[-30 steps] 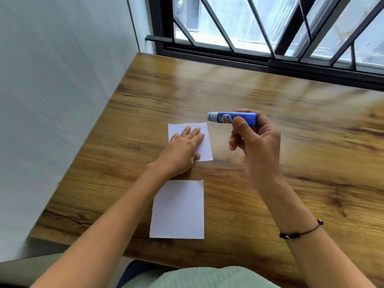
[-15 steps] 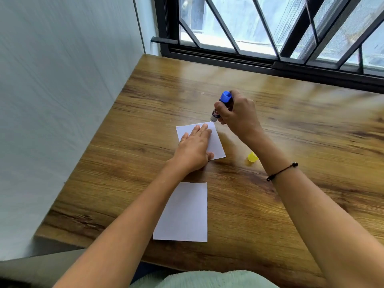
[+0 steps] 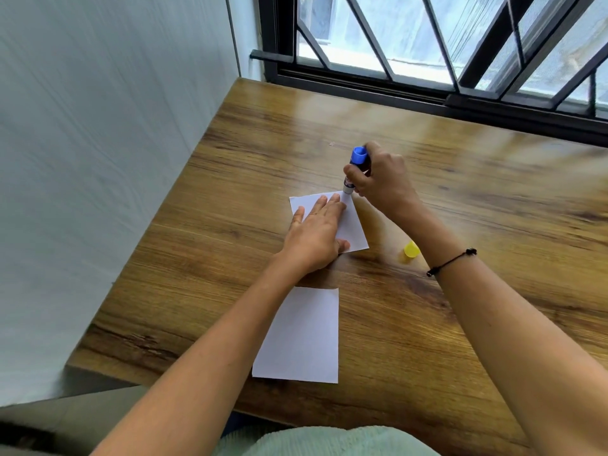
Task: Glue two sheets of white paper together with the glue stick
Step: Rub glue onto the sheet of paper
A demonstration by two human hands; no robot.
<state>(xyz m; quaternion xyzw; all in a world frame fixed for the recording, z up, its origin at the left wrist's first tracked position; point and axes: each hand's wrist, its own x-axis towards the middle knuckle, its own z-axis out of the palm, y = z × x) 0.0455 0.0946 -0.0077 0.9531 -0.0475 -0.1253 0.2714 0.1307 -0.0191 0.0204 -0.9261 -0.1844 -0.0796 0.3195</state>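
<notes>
Two white paper sheets lie on the wooden table [image 3: 477, 199]. The far sheet [image 3: 353, 225] is pinned flat under my left hand [image 3: 317, 238], whose fingers are spread on it. My right hand [image 3: 383, 179] grips the blue glue stick [image 3: 355, 167] nearly upright, its tip touching the far right corner of that sheet. The near sheet [image 3: 304, 337] lies free by the table's front edge, partly under my left forearm. The yellow cap [image 3: 411, 249] sits on the table right of the far sheet.
A white wall [image 3: 98, 159] runs along the table's left edge. A black barred window frame [image 3: 427, 90] borders the far edge. My right wrist wears a thin black bracelet [image 3: 450, 263].
My right hand swung the glue stick from level above the table to upright, then lowered its tip onto the far sheet's corner. The yellow cap came into view. My left hand stayed put.
</notes>
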